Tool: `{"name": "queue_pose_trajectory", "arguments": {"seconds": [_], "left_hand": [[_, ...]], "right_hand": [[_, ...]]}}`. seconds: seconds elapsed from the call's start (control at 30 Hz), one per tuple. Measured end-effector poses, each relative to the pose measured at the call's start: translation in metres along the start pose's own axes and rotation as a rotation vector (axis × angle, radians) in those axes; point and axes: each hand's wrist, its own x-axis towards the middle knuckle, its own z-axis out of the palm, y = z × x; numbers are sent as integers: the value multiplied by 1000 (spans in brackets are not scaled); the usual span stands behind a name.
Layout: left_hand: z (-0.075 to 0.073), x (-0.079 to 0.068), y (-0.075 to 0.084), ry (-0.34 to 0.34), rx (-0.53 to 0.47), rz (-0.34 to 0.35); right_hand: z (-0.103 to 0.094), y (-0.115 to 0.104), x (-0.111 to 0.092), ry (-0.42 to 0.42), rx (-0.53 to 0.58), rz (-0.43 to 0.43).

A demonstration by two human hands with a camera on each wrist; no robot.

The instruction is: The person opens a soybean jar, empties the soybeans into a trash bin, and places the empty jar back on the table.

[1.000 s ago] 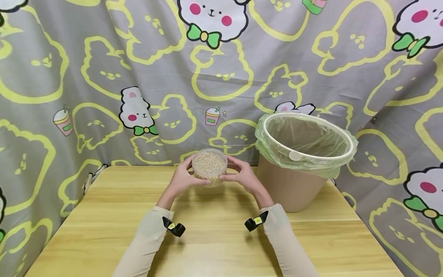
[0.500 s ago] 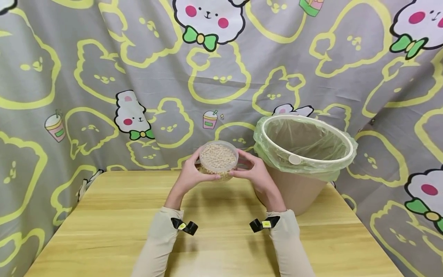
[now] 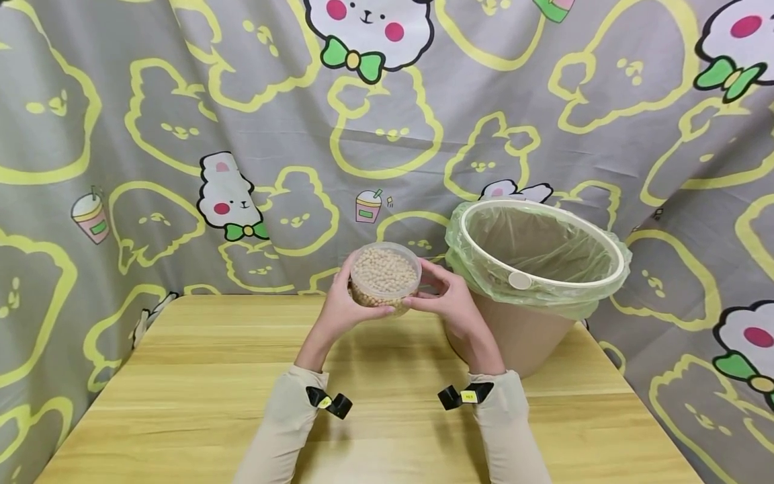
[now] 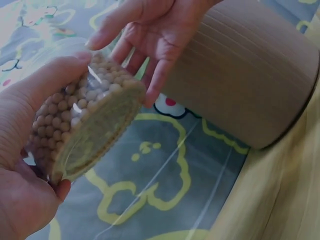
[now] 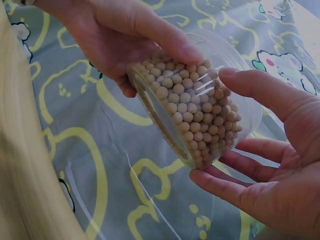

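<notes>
Both hands hold up a clear round plastic tub (image 3: pixel 387 272) of small beige balls above the table. Its top tilts toward the head camera, and the balls show through the clear wall (image 5: pixel 200 107). My left hand (image 3: pixel 340 306) grips the tub's left side, thumb along the near wall and fingers behind. My right hand (image 3: pixel 453 306) holds the right side between thumb and fingers, the fingertips near the bottom rim in the right wrist view. The tub's flat base (image 4: pixel 102 132) shows in the left wrist view. I cannot tell whether a lid covers the top.
Right of the hands, a tall beige trash bin (image 3: pixel 508 329) stands on the wooden table (image 3: pixel 211 396). A pale green bag (image 3: pixel 580 302) lines it, folded over outside and topped by a cream ring (image 3: pixel 568 283). A patterned grey curtain (image 3: pixel 290 141) hangs behind.
The tub has risen and moved slightly to the right in both hands, closer to the head camera. Most of this happened in the first half second. The bin has stayed in place.
</notes>
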Motion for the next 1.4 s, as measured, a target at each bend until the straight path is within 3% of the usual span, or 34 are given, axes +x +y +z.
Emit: {"name": "queue_pose_trajectory", "arguments": {"seconds": [0.17,0.4,0.57,0.83,1.13,1.23,1.4], "left_hand": [[8,-4,3,42,4,-21],[12,-5,2,97,-17,75],[14,-4,3,164,21,82],[16,-3,3,208,57,112],[23,-5,2,161,108,90],[22,-5,3,139,105,72],[16,-2,3,87,94,103]], "right_hand": [[4,-3,-4,13,-30,13],[13,-8,-8,23,-99,-22],[24,-6,-4,52,-126,-77],[40,-7,-3,134,-137,-68],[44,-7,-3,220,-160,-55],[42,-6,-2,216,-146,-66],[34,-8,1,147,-130,-74]]}}
